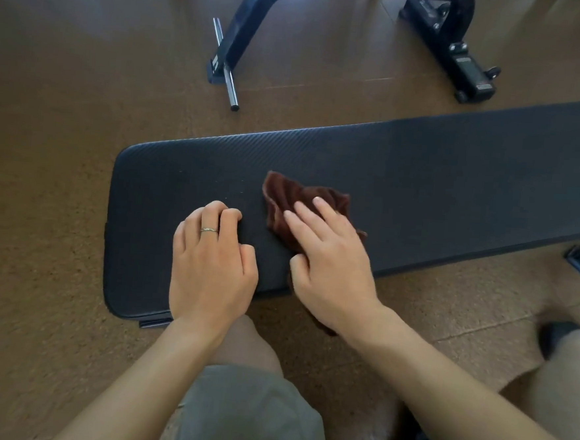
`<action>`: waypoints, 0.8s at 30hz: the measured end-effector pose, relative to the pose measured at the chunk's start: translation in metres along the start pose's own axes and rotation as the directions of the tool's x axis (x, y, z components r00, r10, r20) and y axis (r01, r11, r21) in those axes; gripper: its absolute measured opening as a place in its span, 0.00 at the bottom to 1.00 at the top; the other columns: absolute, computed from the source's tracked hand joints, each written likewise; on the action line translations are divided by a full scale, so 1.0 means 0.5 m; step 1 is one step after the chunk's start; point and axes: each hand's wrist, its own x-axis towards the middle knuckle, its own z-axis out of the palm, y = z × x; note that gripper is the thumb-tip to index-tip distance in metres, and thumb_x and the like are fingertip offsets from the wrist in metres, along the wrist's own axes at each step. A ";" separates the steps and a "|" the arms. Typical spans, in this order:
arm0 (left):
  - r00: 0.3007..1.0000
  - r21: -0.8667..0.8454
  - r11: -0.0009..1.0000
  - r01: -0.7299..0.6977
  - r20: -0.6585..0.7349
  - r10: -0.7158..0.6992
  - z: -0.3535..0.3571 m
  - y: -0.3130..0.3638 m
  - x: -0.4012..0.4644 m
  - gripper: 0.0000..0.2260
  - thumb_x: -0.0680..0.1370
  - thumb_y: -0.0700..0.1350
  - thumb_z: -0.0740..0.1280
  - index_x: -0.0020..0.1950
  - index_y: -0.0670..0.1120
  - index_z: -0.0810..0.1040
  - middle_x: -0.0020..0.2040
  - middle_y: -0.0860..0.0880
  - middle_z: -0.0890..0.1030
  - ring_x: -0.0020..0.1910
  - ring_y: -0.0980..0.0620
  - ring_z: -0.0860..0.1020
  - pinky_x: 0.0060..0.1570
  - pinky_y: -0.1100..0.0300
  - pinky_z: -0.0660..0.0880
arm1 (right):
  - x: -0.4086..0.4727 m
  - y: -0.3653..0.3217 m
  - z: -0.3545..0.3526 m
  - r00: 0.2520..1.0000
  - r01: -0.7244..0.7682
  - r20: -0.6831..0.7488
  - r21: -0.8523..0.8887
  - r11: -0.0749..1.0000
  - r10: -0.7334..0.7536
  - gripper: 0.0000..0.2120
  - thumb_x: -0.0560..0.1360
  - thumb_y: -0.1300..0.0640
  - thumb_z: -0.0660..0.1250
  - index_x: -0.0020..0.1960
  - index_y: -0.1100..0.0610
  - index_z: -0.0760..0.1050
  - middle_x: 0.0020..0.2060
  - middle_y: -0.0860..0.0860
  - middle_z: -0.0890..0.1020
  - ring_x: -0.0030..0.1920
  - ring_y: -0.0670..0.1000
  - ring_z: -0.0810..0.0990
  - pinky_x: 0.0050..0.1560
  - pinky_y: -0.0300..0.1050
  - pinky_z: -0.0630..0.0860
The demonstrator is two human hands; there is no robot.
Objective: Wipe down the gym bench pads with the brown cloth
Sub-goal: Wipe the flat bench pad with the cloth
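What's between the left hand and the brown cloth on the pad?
Head view: only bare black pad. The left hand rests on the pad, apart from the brown cloth, which the right hand presses flat.

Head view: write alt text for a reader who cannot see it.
The right hand presses a brown cloth flat on a black gym bench pad. The left hand, wearing a ring, rests curled beside it, over a cork floor.
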 end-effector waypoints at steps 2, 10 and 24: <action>1.000 -0.002 1.000 0.003 0.006 -0.003 0.004 0.000 -0.001 0.15 0.78 0.41 0.61 0.65 0.43 0.73 0.66 0.43 0.73 0.68 0.41 0.71 0.71 0.43 0.68 | 0.021 -0.020 0.003 0.995 0.080 0.065 0.031 0.996 -0.082 0.28 0.78 0.50 0.53 0.77 0.51 0.71 0.77 0.48 0.70 0.81 0.50 0.60 0.82 0.49 0.51; 0.999 0.009 1.000 0.030 0.014 -0.030 0.001 0.007 0.011 0.12 0.78 0.43 0.57 0.58 0.41 0.72 0.63 0.41 0.74 0.65 0.39 0.72 0.70 0.42 0.68 | 0.276 -0.054 0.038 0.972 0.193 0.127 0.039 0.980 -0.196 0.24 0.81 0.51 0.58 0.76 0.53 0.72 0.77 0.50 0.71 0.81 0.54 0.61 0.82 0.53 0.54; 0.998 0.018 0.999 0.044 -0.054 -0.043 0.005 0.015 0.011 0.09 0.76 0.44 0.57 0.51 0.42 0.73 0.61 0.44 0.76 0.61 0.41 0.74 0.64 0.43 0.72 | 0.306 0.357 -0.143 0.983 -0.169 -0.093 -0.093 0.981 0.160 0.20 0.77 0.56 0.56 0.65 0.58 0.78 0.63 0.54 0.80 0.66 0.58 0.71 0.64 0.53 0.71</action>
